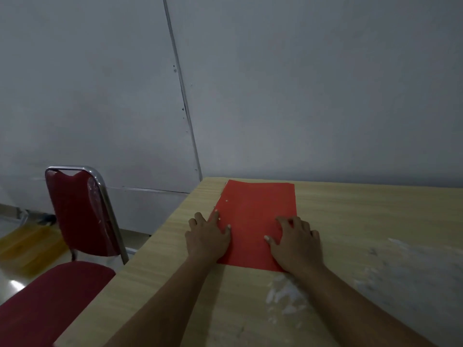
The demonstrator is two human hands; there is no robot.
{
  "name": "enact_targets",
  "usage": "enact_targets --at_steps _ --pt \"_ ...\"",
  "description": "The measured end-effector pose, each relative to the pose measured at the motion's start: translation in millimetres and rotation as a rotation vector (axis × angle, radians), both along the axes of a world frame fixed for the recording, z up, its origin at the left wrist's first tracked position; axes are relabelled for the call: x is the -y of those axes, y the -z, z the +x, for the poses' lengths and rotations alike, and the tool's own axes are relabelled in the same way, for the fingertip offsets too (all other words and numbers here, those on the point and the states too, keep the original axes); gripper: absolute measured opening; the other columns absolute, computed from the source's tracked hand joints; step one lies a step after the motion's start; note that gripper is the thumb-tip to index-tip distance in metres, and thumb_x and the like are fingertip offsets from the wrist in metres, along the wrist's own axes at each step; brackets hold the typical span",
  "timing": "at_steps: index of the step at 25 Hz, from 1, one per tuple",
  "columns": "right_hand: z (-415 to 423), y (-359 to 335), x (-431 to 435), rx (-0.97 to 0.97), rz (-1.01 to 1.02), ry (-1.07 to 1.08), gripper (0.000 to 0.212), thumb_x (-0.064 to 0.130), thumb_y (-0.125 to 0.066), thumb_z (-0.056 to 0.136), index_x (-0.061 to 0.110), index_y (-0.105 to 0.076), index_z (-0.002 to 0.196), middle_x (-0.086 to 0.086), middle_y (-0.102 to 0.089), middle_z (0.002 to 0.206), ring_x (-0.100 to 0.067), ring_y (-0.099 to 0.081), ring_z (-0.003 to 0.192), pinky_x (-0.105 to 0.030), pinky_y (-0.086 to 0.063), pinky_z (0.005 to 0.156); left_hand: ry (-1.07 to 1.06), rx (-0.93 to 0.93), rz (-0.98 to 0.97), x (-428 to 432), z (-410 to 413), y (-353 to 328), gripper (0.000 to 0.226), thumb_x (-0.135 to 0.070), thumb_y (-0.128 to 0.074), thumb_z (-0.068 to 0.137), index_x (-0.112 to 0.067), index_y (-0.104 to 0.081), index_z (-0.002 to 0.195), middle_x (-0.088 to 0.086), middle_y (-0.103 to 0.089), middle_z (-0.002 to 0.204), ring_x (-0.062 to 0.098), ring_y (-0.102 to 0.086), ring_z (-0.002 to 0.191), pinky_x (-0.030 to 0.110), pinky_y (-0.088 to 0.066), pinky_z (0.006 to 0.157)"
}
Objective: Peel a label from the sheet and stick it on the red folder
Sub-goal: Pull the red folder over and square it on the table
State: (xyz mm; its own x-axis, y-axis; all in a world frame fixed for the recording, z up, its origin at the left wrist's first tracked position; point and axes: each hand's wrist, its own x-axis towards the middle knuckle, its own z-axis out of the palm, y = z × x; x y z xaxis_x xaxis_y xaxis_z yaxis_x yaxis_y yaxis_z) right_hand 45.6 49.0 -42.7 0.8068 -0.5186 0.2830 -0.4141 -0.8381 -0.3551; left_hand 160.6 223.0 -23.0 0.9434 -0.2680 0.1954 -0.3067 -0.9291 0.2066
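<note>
A red folder lies flat on the light wooden table, near its left edge and close to the wall. My left hand rests palm down on the folder's left edge, fingers spread. My right hand lies flat on the folder's near right corner, fingers apart. Neither hand holds anything. No label sheet shows in this view, and no label is visible on the folder.
A red padded chair with a chrome frame stands left of the table. White worn patches mark the tabletop near my right forearm and further right. A grey wall rises just behind the table.
</note>
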Motion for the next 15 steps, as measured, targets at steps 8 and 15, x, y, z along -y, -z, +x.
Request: enact_targets --at_steps 8,15 --pt "-111.5 -4.8 48.4 -0.064 0.04 0.055 0.05 0.051 -0.045 0.092 0.047 -0.045 0.141 0.002 -0.035 0.152 -0.021 -0.029 0.14 -0.043 -0.028 0.111 0.064 0.034 0.042 62.0 -114.6 2.3 0.068 -0.055 -0.03 0.095 -0.018 -0.029 0.151 0.013 -0.038 0.132 0.029 -0.039 0.121 0.043 -0.043 0.093" --pt "-190.9 -6.9 73.1 -0.078 0.061 0.114 0.048 0.05 -0.041 0.093 0.044 -0.046 0.14 0.003 -0.034 0.153 -0.02 -0.027 0.141 -0.044 -0.026 0.114 0.147 0.059 0.044 92.6 -178.9 2.6 0.066 -0.056 -0.031 0.094 -0.016 -0.033 0.147 0.013 -0.039 0.133 0.028 -0.04 0.121 0.041 -0.043 0.093"
